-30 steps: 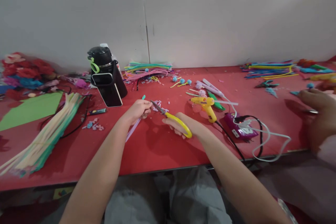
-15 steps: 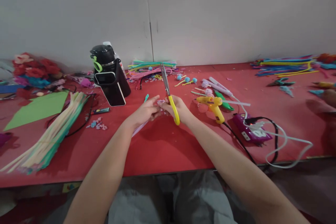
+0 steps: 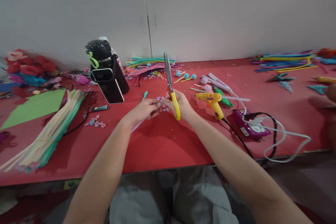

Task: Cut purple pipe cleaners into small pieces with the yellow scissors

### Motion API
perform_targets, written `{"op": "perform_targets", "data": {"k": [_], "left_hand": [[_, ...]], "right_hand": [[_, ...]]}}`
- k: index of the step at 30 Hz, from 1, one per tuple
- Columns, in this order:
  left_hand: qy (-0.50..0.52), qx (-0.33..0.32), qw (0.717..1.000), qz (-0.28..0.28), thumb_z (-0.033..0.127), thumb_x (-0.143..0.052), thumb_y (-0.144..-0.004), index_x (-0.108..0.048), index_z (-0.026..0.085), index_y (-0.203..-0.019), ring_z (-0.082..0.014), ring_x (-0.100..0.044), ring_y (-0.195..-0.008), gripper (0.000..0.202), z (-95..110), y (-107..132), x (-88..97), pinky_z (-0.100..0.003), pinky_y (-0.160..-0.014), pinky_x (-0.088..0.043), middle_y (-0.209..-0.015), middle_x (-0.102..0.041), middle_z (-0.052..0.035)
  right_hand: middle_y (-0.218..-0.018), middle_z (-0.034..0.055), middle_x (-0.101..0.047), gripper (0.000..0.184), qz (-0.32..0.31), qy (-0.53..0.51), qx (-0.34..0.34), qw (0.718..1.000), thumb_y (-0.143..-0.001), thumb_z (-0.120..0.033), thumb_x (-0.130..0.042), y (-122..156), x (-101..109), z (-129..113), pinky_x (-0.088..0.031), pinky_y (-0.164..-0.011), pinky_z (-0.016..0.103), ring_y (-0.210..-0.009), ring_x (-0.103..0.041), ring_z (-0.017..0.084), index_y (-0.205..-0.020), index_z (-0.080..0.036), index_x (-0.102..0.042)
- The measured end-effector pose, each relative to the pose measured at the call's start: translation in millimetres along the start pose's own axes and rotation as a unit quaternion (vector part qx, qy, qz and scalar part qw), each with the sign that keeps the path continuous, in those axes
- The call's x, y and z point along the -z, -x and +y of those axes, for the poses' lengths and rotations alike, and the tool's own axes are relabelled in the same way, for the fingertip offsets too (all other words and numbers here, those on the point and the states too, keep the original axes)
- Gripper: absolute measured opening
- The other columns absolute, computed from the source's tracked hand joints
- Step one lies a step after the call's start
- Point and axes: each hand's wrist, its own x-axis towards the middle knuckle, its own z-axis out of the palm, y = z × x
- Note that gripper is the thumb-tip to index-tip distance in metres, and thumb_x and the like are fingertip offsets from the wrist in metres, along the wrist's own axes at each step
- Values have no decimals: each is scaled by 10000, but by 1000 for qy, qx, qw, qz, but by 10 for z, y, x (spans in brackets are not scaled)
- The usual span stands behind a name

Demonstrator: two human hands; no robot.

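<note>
two hands were close together, the left hand grasping lilac stems, the right hand gripping scissors, whose raised blades were best aimed clear of both.

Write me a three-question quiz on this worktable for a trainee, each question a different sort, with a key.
1. Multiple choice. What does the person's right hand hold?
A. scissors
B. pliers
C. a marker

2. True or false. The green sheet lies to the left of the yellow glue gun.

3. Fill the gap. The power strip with cables plugged into it is ____ in colour.

Key: 1. A; 2. true; 3. purple.
</note>
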Motion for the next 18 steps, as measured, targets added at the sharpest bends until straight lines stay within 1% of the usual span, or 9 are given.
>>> {"op": "perform_targets", "data": {"k": [3, 4, 6, 7, 9, 10, 12, 15, 18], "left_hand": [[-8, -29, 998, 47, 230, -506, -946, -509, 161, -692, -76, -326, -488, 263, 2, -1, 30, -236, -487, -225, -541, -394, 47], [-11, -41, 997, 71, 231, -521, -939, -506, 160, -680, -75, -323, -494, 269, 1, -4, 47, -238, -493, -225, -547, -389, 48], [-8, -67, 991, 114, 247, -532, -937, -524, 156, -682, -75, -309, -494, 270, -7, -18, 89, -242, -498, -216, -551, -382, 51], [-1, -78, 988, 130, 253, -526, -940, -533, 155, -687, -75, -298, -487, 271, -14, -28, 113, -243, -495, -209, -546, -376, 53], [15, -97, 983, 154, 259, -509, -948, -540, 159, -692, -75, -277, -470, 277, -32, -51, 156, -243, -485, -195, -531, -362, 57], [23, -106, 981, 164, 260, -505, -950, -540, 161, -693, -74, -268, -462, 278, -41, -61, 173, -241, -480, -190, -524, -352, 59], [43, -115, 976, 180, 258, -505, -950, -540, 166, -696, -72, -253, -448, 273, -55, -77, 193, -235, -468, -177, -511, -331, 64], [73, -113, 973, 189, 241, -502, -951, -539, 170, -705, -70, -245, -429, 259, -60, -86, 194, -229, -448, -156, -499, -312, 69], [89, -104, 973, 188, 222, -491, -955, -536, 169, -708, -67, -253, -419, 257, -56, -89, 185, -219, -435, -153, -495, -318, 67]], "right_hand": [[-542, -93, -465, 439, 25, 36, -5, 999, -703, -503, -774, 31, 53, -70, -378, -498, 230, -488, -450, 81, -721, -228, -432], [-529, -80, -477, 450, 20, 64, -9, 998, -721, -546, -754, 60, 90, -117, -375, -500, 234, -488, -458, 87, -698, -225, -440], [-497, -44, -513, 471, -14, 148, -23, 989, -785, -603, -686, 152, 178, -235, -378, -514, 241, -485, -481, 98, -637, -213, -467], [-482, -27, -527, 487, -43, 196, -35, 979, -827, -609, -644, 214, 222, -297, -385, -526, 243, -478, -489, 101, -608, -206, -481], [-436, 7, -539, 544, -87, 280, -95, 951, -921, -603, -518, 355, 288, -406, -416, -554, 251, -452, -522, 116, -562, -195, -516], [-418, 20, -536, 575, -97, 313, -129, 936, -950, -595, -462, 427, 307, -448, -416, -548, 257, -432, -526, 125, -542, -194, -520], [-405, 33, -525, 612, -102, 369, -165, 909, -967, -587, -425, 556, 316, -504, -396, -526, 262, -408, -518, 129, -499, -198, -493], [-428, 11, -482, 603, -109, 433, -150, 882, -944, -612, -469, 677, 291, -538, -306, -489, 265, -418, -457, 113, -501, -205, -426], [-494, -13, -441, 576, -128, 476, -122, 861, -918, -657, -498, 714, 261, -542, -226, -495, 275, -471, -381, 104, -569, -205, -423]]}}
